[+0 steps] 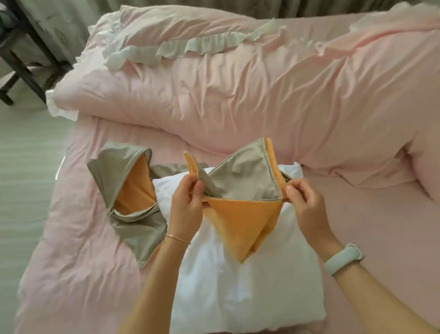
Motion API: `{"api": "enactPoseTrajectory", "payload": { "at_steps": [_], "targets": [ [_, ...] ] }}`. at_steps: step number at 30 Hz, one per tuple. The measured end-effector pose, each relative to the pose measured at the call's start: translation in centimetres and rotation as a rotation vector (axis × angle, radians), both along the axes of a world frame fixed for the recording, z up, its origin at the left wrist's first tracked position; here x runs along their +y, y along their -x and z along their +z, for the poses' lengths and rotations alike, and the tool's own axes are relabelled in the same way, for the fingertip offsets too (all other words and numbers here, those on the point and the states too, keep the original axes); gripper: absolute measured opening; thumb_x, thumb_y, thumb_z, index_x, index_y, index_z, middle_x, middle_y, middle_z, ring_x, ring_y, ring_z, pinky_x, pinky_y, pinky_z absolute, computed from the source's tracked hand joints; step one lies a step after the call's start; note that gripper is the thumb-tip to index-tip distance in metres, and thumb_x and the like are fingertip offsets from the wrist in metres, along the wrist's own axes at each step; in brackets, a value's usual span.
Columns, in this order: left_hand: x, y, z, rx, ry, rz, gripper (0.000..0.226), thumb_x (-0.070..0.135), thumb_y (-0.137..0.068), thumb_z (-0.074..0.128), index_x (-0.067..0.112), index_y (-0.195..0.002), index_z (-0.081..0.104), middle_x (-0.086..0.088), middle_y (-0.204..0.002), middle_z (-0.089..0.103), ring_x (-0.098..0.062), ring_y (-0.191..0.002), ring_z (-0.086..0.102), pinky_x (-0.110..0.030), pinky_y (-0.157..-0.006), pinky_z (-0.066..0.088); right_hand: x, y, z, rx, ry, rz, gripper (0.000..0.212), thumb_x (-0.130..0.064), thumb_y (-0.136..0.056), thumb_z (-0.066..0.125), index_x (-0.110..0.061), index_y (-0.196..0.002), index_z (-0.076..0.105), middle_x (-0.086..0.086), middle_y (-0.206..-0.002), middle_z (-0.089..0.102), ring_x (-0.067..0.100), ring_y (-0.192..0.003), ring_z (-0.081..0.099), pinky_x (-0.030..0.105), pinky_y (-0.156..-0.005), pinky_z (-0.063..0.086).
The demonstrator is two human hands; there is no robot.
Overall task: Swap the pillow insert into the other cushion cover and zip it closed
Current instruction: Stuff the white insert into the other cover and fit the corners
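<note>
**Both hands hold an open cushion cover above the bare insert**

A bed (71, 270) with a pink sheet fills most of the view. Across it, from 10 to 3 o'clock, lies a bulky pink duvet (234, 92) with a pale ruffled trim (199, 46). At 10 o'clock, off the bed, stands a dark chair frame (7, 59), and curtains (227, 0) hang along the 12 o'clock edge.

The white pillow insert (244, 291) lies flat on the sheet near the centre, running down toward 6 o'clock, bare of any cover. Its far end is partly hidden by the cover held over it.

That held cushion cover (245, 199) is grey on one face and orange on the other, lifted above the insert's 12 o'clock end with its opening spread wide. A second cushion cover (132, 200), also grey with an orange inside, lies crumpled on the sheet at 9 o'clock of the insert, its mouth gaping, touching the insert's far left corner.

The left hand (186, 209) has its fingers curled, pinching the left edge of the held cover; a thin bracelet (177, 238) circles its wrist. The right hand (304, 199) pinches the cover's right edge between thumb and fingers, and wears a pale wristband (344, 259).
</note>
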State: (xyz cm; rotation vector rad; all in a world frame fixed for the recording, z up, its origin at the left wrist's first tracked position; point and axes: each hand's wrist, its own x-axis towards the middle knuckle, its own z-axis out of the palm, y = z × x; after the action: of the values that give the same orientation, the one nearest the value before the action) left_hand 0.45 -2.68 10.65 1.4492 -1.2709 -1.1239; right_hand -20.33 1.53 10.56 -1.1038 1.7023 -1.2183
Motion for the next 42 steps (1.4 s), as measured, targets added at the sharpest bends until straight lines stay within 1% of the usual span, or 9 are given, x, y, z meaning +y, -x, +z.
{"api": "enactPoseTrajectory", "payload": {
  "at_steps": [5,9,13,20,24,29,35,39,42],
  "targets": [
    [-2.0,-2.6,-0.1,0.016,-0.1,0.168,0.019,0.001,-0.096,0.041,0.011,-0.09,0.057,-0.003,-0.071,0.051,-0.004,-0.06,0.056,-0.019,-0.052,0.052,0.1,5.6,-0.4,0.025,-0.065,-0.381,0.017,-0.017,-0.092,0.043,-0.009,-0.079,0.052,0.01,-0.083,0.054,0.024,-0.078,0.05,0.035,-0.07,0.043],
    [-2.4,-4.8,-4.1,-0.275,-0.401,0.284,0.03,0.007,-0.091,0.048,-0.001,-0.119,0.055,-0.018,-0.108,0.061,-0.029,-0.092,0.059,-0.035,-0.082,0.048,1.8,8.5,-3.8,0.286,-0.42,-0.239,0.024,-0.028,-0.086,0.041,-0.008,-0.084,0.056,0.012,-0.085,0.052,0.031,-0.087,0.045,0.037,-0.065,0.037],
    [-2.4,-2.1,-4.6,-0.38,-0.259,0.241,0.035,0.016,-0.092,0.051,-0.001,-0.122,0.054,-0.02,-0.122,0.056,-0.029,-0.108,0.056,-0.032,-0.09,0.041,2.1,8.2,-5.6,0.4,-0.524,-0.198,0.055,-0.006,-0.091,0.048,0.002,-0.141,0.027,0.024,-0.144,0.029,0.034,-0.134,0.027,0.041,-0.107,0.026],
    [-4.9,4.8,-7.2,-0.684,-0.108,-0.148,0.067,0.03,-0.088,0.058,0.009,-0.143,0.027,-0.013,-0.148,0.03,-0.026,-0.138,0.024,-0.038,-0.112,0.022,-3.3,5.4,-6.7,0.553,-0.342,0.268,0.049,-0.008,-0.093,0.047,-0.003,-0.14,0.035,0.013,-0.144,0.035,0.025,-0.134,0.032,0.026,-0.108,0.02],
    [-8.2,5.6,-8.1,-0.877,-0.276,-0.187,0.072,0.04,-0.09,0.051,0.018,-0.147,0.013,-0.011,-0.155,0.006,-0.027,-0.143,0.003,-0.046,-0.114,0.013,-6.6,4.6,-7.7,0.604,-0.407,0.428,0.049,-0.019,-0.097,0.041,-0.011,-0.144,0.03,0.007,-0.148,0.032,0.022,-0.136,0.028,0.031,-0.112,0.022],
    [-11.4,3.7,-10.8,-0.862,-0.623,-0.163,0.08,0.047,-0.086,0.055,0.015,-0.146,0.014,-0.019,-0.149,0.021,-0.036,-0.137,0.02,-0.048,-0.11,0.025,-9.2,4.0,-9.8,0.709,-0.621,0.658,0.052,-0.032,-0.1,0.029,-0.024,-0.149,0.012,-0.001,-0.156,0.011,0.02,-0.143,0.01,0.038,-0.115,0.014],
    [-13.3,2.8,-12.4,-0.799,-0.515,0.089,0.055,0.034,-0.088,0.055,0.002,-0.131,0.04,-0.022,-0.127,0.048,-0.038,-0.119,0.043,-0.045,-0.097,0.036,-8.1,2.9,-13.5,0.723,-0.818,0.892,0.056,-0.042,-0.099,0.023,-0.032,-0.149,-0.001,0.0,-0.156,-0.015,0.022,-0.143,-0.015,0.047,-0.115,0.002],
    [-14.9,3.6,-10.9,-0.572,-0.492,0.146,0.048,0.033,-0.092,0.05,0.001,-0.127,0.048,-0.01,-0.102,0.06,-0.031,-0.106,0.053,-0.037,-0.09,0.04,-8.6,3.2,-14.1,0.662,-0.804,0.828,0.05,-0.039,-0.1,0.026,-0.029,-0.148,0.016,0.001,-0.157,0.001,0.021,-0.144,0.0,0.044,-0.116,0.01],
    [-15.2,4.3,-9.5,-0.464,-0.333,-0.062,0.026,0.02,-0.089,0.052,0.003,-0.102,0.068,-0.011,-0.079,0.061,-0.021,-0.069,0.053,-0.03,-0.066,0.044,-10.8,3.3,-12.6,0.526,-0.66,0.635,0.045,-0.031,-0.102,0.028,-0.016,-0.144,0.031,0.006,-0.151,0.027,0.021,-0.14,0.021,0.035,-0.113,0.018]
  ]
}}
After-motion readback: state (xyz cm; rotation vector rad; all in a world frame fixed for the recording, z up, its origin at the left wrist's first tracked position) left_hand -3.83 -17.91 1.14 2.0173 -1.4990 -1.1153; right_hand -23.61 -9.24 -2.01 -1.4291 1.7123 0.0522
